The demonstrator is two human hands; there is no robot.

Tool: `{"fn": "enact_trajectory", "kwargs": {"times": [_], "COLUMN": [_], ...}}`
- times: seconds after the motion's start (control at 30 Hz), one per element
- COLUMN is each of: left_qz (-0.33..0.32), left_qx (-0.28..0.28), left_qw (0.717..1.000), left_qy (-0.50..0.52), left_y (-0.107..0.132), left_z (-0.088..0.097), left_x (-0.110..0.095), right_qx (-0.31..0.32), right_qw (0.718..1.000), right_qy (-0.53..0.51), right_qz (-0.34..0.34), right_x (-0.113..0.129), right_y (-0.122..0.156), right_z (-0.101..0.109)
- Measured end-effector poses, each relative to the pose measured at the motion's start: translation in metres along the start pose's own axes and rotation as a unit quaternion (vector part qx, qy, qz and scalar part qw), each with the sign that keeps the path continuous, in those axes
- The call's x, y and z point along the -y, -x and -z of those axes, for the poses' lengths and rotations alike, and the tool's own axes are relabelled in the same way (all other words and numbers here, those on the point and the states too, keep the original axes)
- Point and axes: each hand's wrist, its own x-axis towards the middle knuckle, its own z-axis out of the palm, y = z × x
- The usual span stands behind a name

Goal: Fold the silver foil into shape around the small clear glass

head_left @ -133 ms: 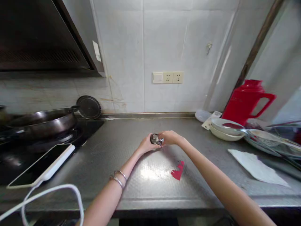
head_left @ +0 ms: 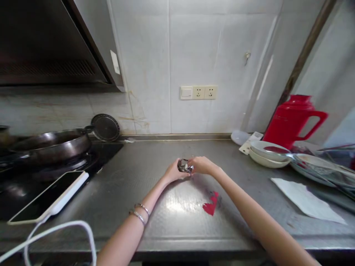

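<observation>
Object (head_left: 183, 166), shiny, frame centre: gripped by your left hand (head_left: 173, 171), presumably to steady it for your right hand (head_left: 202, 164), curled at its rim, grip unclear.

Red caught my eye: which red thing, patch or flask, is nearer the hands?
The ragged red patch flat on the counter, near the right hand. The red flask has a handle and stands off to the right, behind the bowls.

Grey metal countertop (head_left: 138, 195) spans lower frame; ragged red patch (head_left: 210, 208) bottom centre; white paper sheet (head_left: 305, 199), round white bowls (head_left: 266, 160) right.
</observation>
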Motion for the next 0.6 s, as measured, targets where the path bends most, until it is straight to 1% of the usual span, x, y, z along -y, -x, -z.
{"fn": "enact_trajectory", "kwargs": {"times": [0.07,0.13,0.23,0.37,0.43,0.47,0.5,0.53,0.6], "left_qz": [-0.006,0.002,0.022,0.044,0.048,0.061,0.094,0.137,0.177], "left_qx": [-0.003,-0.015,-0.05,-0.108,-0.146,-0.148,-0.153,-0.147,-0.119], "left_qw": [1.0,0.999,0.992,0.972,0.964,0.961,0.952,0.941,0.934], "left_qy": [0.022,0.052,0.112,0.205,0.218,0.225,0.247,0.271,0.287], "left_y": [0.001,0.002,0.001,-0.008,-0.018,-0.024,-0.03,-0.036,-0.046], "left_z": [0.0,0.0,0.0,0.004,0.01,0.015,0.019,0.025,0.035], "left_x": [0.001,0.001,-0.001,-0.015,-0.023,-0.027,-0.03,-0.032,-0.033], "right_qx": [-0.021,-0.037,-0.046,-0.063,-0.077,-0.086,-0.096,-0.107,-0.127], "right_qw": [1.0,0.999,0.998,0.997,0.995,0.994,0.993,0.991,0.988], "right_qy": [-0.017,-0.029,-0.021,0.016,0.031,0.036,0.04,0.043,0.048], "right_qz": [0.011,0.018,0.028,0.043,0.048,0.051,0.055,0.06,0.075], "right_x": [0.0,0.001,0.004,0.012,0.016,0.018,0.02,0.021,0.024], "right_y": [0.005,0.009,0.013,0.016,0.018,0.019,0.019,0.02,0.02], "right_z": [-0.002,-0.003,-0.003,0.003,0.006,0.008,0.009,0.011,0.013]}}
